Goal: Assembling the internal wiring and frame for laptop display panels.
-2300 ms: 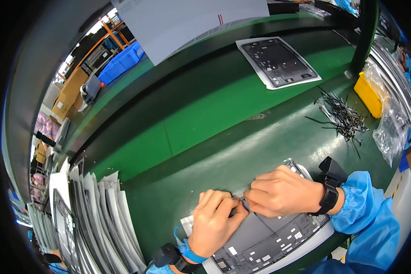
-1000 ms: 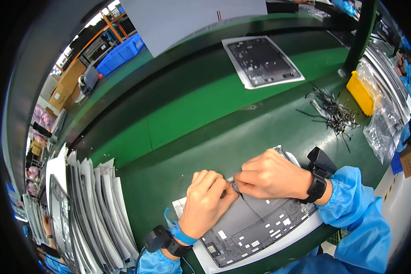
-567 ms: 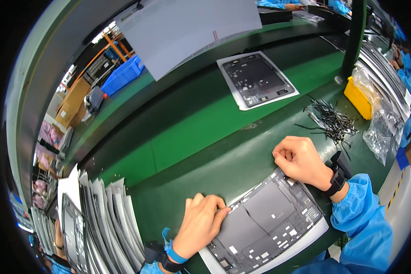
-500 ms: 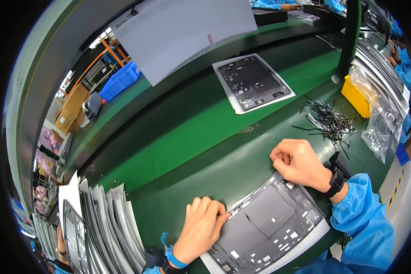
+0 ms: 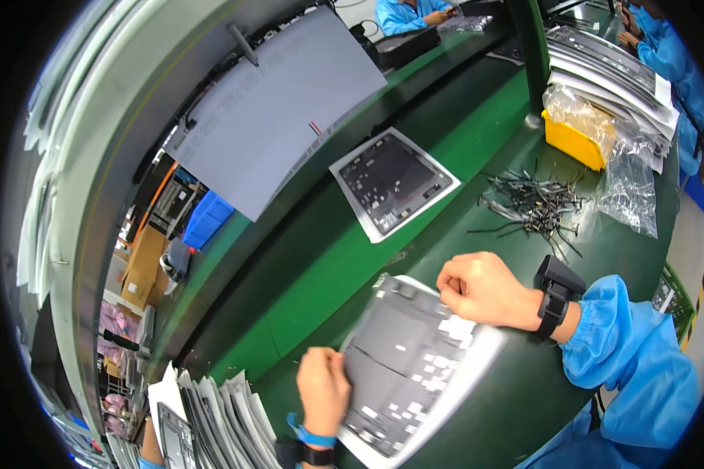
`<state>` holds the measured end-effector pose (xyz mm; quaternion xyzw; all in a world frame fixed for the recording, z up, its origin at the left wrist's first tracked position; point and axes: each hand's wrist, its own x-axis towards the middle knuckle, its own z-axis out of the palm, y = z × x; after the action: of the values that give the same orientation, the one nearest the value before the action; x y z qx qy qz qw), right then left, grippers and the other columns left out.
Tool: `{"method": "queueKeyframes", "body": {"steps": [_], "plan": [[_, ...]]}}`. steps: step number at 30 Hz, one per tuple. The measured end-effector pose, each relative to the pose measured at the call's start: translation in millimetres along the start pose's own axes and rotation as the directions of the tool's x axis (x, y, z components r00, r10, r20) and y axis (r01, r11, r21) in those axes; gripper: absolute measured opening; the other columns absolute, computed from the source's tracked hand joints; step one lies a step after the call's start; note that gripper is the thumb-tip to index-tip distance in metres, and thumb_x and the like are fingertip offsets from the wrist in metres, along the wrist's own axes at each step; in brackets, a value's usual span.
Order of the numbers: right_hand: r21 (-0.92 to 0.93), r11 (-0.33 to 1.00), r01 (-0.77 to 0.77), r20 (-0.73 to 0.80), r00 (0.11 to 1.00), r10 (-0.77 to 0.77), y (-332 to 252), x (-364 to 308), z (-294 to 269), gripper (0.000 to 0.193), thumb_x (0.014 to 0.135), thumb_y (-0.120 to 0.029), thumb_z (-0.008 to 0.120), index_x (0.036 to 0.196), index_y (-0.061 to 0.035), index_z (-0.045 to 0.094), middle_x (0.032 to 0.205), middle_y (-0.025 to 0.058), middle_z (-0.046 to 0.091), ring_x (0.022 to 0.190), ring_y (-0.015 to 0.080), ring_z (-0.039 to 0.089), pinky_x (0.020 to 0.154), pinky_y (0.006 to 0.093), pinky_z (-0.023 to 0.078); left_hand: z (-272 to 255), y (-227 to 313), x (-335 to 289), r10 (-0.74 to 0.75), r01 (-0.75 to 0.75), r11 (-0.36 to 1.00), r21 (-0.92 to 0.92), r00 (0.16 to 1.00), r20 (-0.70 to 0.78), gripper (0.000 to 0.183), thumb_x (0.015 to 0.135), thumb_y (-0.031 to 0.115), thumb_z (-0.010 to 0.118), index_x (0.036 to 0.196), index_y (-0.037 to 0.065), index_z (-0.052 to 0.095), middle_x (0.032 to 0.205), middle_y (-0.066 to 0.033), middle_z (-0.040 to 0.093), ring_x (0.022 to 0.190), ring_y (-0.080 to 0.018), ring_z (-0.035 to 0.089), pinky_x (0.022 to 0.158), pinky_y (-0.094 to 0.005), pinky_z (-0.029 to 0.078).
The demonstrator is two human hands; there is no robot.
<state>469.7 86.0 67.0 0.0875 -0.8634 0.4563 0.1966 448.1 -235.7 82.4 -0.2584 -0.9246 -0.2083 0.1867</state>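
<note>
A thin dark grey panel [image 5: 377, 353] with white labels lies tilted across the green worktop in front of me, over a white sheet [image 5: 489, 356] that sticks out along its right and lower edges. At the panel's left edge my left hand [image 5: 323, 391] is closed, thumb and fingers pinched against the rim and smeared by motion. My right hand [image 5: 485, 289] is curled closed over the far right corner; its fingertips are turned under, so what they hold is hidden. Beyond the hands, a second dark panel [image 5: 395, 180] rests on its own white sheet.
Right of the hands lies a heap of thin black strips [image 5: 536, 205], beside a yellow bin [image 5: 572, 141] and clear plastic bags [image 5: 630, 187]. Stacked panels [image 5: 614, 70] stand behind. Upright sheets and panels [image 5: 231, 418] crowd the lower left. A grey metal cover [image 5: 281, 109] overhangs the far side.
The view has swung and tilted. The panel has turned counterclockwise together with its white sheet, and both hands have stayed at its edges.
</note>
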Motion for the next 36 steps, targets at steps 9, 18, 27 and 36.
{"method": "queueKeyframes", "body": {"steps": [9, 18, 27, 36], "plan": [[-0.088, 0.995, 0.05, -0.037, 0.998, -0.053, -1.4, -11.8, 6.0, 0.009, 0.08, -0.013, 0.068, 0.078, -0.0045, 0.07, 0.072, 0.0102, 0.069, 0.063, 0.0295, 0.067, 0.06, 0.0414, 0.054, 4.0, -206.8, 108.8, -0.052, 0.045, 0.994, -0.102, 0.996, -0.069, 0.005, 0.086, 0.0, 0.07, 0.089, -0.001, 0.066, 0.082, -0.0146, 0.06, 0.074, -0.0304, 0.061, 0.069, -0.0397, 0.048], [-0.034, 0.999, 0.005, 0.046, 0.999, -0.003, -1.7, -5.9, 7.0, 0.008, 0.081, -0.014, 0.07, 0.08, -0.0064, 0.071, 0.07, 0.0046, 0.068, 0.058, 0.0262, 0.066, 0.055, 0.0386, 0.052, 17.1, -281.2, 174.4, -0.043, 0.039, 0.996, -0.076, 0.998, -0.045, 0.007, 0.086, 0.0, 0.072, 0.087, -0.001, 0.065, 0.078, -0.0129, 0.056, 0.071, -0.0269, 0.058, 0.067, -0.0379, 0.046], [-0.047, 0.999, 0.0, 0.039, 0.999, 0.002, 4.8, -2.6, 9.0, 0.007, 0.082, -0.014, 0.069, 0.082, -0.0078, 0.072, 0.067, 0.0021, 0.067, 0.057, 0.0214, 0.065, 0.055, 0.0368, 0.051, 14.7, -272.8, 201.1, -0.07, 0.075, 0.995, 0.058, 0.994, -0.079, 0.012, 0.087, 0.006, 0.075, 0.086, -0.003, 0.066, 0.078, -0.0172, 0.059, 0.076, -0.0304, 0.061, 0.07, -0.0379, 0.046], [-0.047, 0.999, -0.023, 0.07, 0.997, 0.026, -0.6, 0.9, 6.6, 0.015, 0.083, -0.016, 0.064, 0.076, -0.0027, 0.069, 0.073, 0.0119, 0.069, 0.062, 0.0352, 0.066, 0.059, 0.045, 0.053, 40.0, -50.5, 239.9, -0.343, 0.374, 0.927, -0.01, 0.861, 0.375, 0.073, 0.1, 0.062, 0.049, 0.075, -0.002, 0.074, 0.069, -0.0155, 0.072, 0.07, -0.0312, 0.073, 0.075, -0.0429, 0.055]]}}
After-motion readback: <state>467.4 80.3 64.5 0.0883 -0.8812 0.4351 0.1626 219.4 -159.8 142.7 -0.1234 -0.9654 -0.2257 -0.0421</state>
